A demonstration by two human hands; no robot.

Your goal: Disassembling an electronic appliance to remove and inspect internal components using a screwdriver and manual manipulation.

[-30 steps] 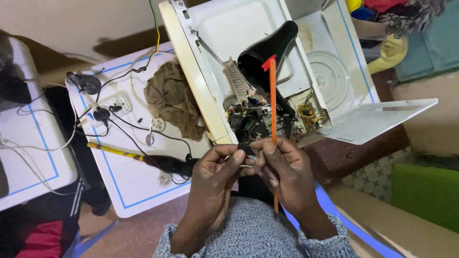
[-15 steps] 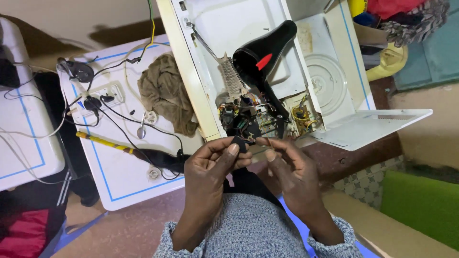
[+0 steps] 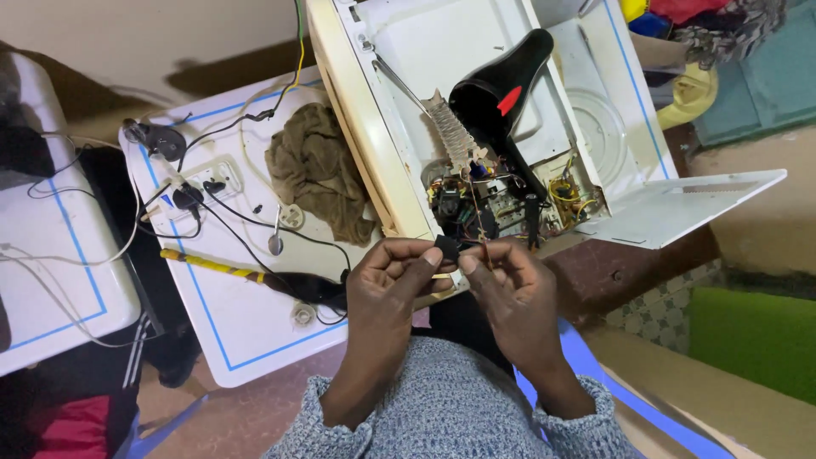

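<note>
Left hand [image 3: 398,276] and right hand [image 3: 508,276]: fingertips pinched together on a small black part [image 3: 446,247], held just below the open white appliance [image 3: 442,102], at its exposed wiring [image 3: 484,200]. Orange screwdriver seen a second ago in the right hand: gone from view. Black hair dryer [image 3: 501,93] with red patch: lying inside the appliance, unmoved. Brown rag [image 3: 319,170], black plugs in white socket strip [image 3: 200,183], yellow-striped tool [image 3: 212,265]: on white tabletop [image 3: 246,331] edged with blue line, left of the hands.

Brown rag [image 3: 319,170] on white table [image 3: 246,331]
</note>
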